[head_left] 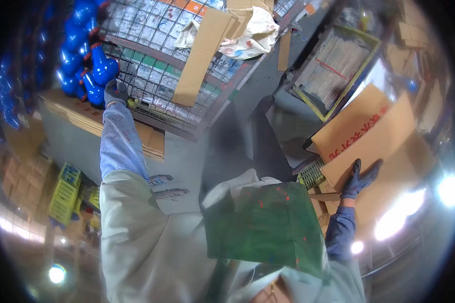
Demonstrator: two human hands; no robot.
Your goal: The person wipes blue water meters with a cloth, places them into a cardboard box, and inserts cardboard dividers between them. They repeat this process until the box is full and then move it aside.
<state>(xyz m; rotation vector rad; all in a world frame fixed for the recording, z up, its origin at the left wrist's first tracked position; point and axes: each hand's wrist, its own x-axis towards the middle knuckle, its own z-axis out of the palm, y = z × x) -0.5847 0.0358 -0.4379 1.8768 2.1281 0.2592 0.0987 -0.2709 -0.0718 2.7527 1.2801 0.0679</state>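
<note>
At the wire cage [162, 76], the left hand [115, 93] is gripping its edge beside blue bottles [93, 70]; the right hand [358, 179] is lying flat, fingers spread, on a cardboard box [374, 136].

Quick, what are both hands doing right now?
Left hand: gloved, closed on the rim of the wire cage, beside the blue bottles.
Right hand: gloved, open, pressed flat on the cardboard box.

A grey concrete floor [187, 156] runs between stacked goods. Yellow plastic crates [64, 194] sit at the left, and bright lamps [450, 191] glare at the right.
</note>
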